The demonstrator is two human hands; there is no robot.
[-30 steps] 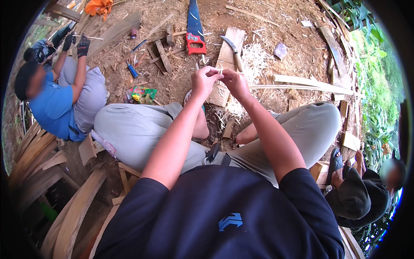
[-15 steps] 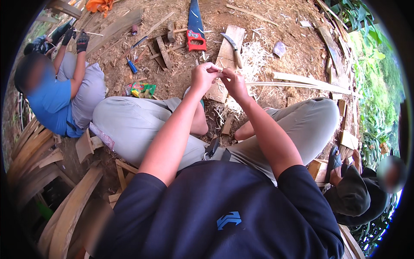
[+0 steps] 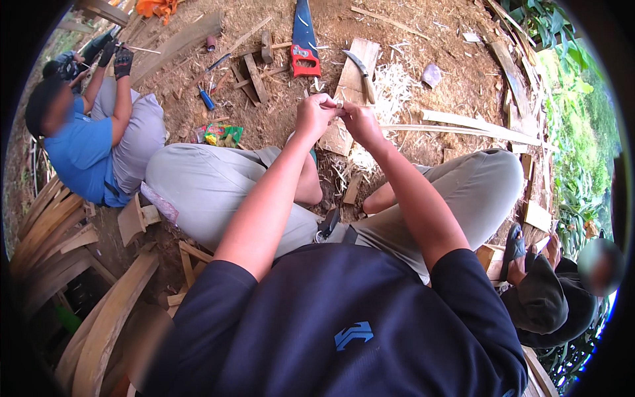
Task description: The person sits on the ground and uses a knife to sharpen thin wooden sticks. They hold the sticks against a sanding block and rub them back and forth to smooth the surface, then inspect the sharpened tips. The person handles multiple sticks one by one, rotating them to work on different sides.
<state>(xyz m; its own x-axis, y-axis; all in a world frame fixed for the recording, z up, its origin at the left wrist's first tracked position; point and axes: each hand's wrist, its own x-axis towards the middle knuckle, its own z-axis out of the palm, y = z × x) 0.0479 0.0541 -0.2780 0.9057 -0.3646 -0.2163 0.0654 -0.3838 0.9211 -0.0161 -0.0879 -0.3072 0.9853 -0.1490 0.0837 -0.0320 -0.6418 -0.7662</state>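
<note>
My left hand and my right hand meet in front of me above a wooden board. Both are closed, fingertips pinched together. A small pale bit shows between them, too small to name. Long thin wood strips run from beside my right hand toward the right; whether my fingers hold one of them, I cannot tell. Just beyond my right hand, a curved knife with a wooden handle lies on the board. Pale shavings are heaped beside the board.
A red-handled saw lies farther off, near a wooden mallet and a blue-handled tool. A stone is to the right. One person in blue sits at left, another in dark clothes at right. Curved wood pieces stand at lower left.
My hands stay pinched together in nearly the same place, with only a slight shift of the fingers. The whole view has moved a little.
</note>
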